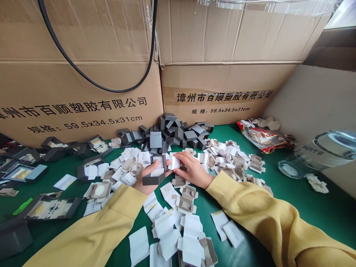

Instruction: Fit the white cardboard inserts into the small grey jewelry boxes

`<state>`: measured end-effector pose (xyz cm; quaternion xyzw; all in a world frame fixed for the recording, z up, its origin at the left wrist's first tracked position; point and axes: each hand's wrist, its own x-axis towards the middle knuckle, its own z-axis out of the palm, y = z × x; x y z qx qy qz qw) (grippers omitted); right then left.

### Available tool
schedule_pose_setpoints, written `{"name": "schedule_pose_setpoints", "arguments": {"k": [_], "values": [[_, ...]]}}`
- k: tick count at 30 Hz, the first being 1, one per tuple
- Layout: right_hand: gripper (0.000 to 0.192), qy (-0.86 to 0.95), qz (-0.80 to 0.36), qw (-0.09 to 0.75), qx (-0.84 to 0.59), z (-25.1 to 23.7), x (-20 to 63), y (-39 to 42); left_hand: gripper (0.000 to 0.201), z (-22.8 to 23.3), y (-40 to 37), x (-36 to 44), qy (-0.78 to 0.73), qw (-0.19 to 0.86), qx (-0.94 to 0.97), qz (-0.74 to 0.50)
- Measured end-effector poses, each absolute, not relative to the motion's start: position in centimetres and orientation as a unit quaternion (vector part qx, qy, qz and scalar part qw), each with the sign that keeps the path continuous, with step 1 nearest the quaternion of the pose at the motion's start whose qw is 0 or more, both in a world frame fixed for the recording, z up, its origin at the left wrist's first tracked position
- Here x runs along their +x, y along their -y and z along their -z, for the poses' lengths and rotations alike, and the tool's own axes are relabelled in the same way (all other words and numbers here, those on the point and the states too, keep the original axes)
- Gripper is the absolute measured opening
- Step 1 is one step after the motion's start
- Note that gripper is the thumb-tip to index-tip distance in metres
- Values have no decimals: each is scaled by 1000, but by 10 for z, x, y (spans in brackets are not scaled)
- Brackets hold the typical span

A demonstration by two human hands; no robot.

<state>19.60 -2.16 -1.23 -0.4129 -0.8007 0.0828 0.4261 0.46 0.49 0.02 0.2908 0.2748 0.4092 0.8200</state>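
My left hand point(148, 178) is closed around a small dark grey box point(154, 180) with white card inside it, near the middle of the table. Just right of it, my right hand point(191, 168) pinches a small white card piece point(174, 163) between thumb and fingers. The piece is close beside the box; whether they touch I cannot tell. Behind both hands lies a heap of dark grey boxes point(178, 133). White folded card pieces point(191, 226) are scattered in front of my hands, and another pile of white and grey card inserts point(228, 155) lies to the right.
Large cardboard cartons point(217, 81) wall off the back, with a black cable point(111, 90) hanging before them. Opened dark boxes point(52, 207) lie at left on the green table point(247, 230). A red snack bag point(264, 137) and a clear glass cup point(308, 155) are at right.
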Motion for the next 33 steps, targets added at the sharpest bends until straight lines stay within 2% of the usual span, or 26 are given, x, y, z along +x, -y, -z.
{"name": "schedule_pose_setpoints", "arguments": {"k": [5,12,20,27,33], "values": [[36,765,-21,432,-478,11,198,18,37,-3,-2,3,-287,809,339,-384],[35,706,-130,463,-520,5,197,18,46,-6,1,4,-335,776,365,-391],[31,681,-169,517,-490,1,196,18,44,-7,-3,3,-286,844,290,-349],[32,645,-254,551,-464,6,195,17,46,1,0,2,-312,698,452,-459],[34,676,-246,527,-452,7,195,20,52,4,-2,2,-326,673,498,-438]]}}
